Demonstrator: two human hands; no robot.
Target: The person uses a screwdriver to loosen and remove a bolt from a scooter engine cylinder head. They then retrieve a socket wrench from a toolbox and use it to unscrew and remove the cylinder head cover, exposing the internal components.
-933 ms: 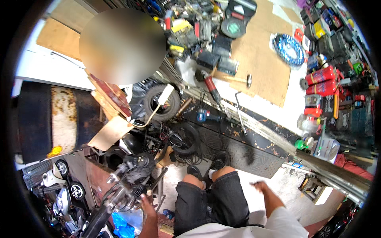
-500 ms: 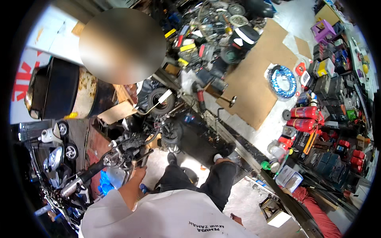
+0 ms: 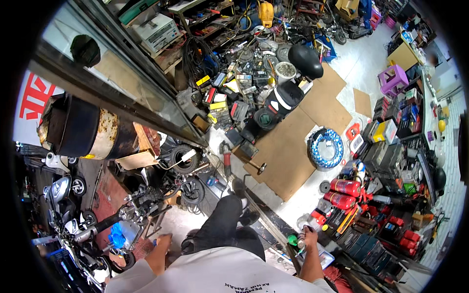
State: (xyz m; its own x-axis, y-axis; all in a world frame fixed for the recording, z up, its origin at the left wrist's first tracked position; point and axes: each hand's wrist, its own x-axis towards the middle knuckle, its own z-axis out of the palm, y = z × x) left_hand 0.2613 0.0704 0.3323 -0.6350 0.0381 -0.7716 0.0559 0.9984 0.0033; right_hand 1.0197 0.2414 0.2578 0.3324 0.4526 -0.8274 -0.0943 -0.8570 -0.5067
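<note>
Right hand (image 3: 308, 233): low at the person's right, closed on a small can (image 3: 301, 242), just above a tray (image 3: 326, 258).
Left hand (image 3: 162, 240): hung loose by a motorbike (image 3: 105, 225); whether open, cannot tell.
Handling: can looked best kept upright, hold firm.
Around: red cylinders (image 3: 345, 193), green cap (image 3: 292, 239), cardboard (image 3: 293, 146).
In the way: cluttered floor (image 3: 342, 68), rail (image 3: 266, 215) underfoot.
</note>
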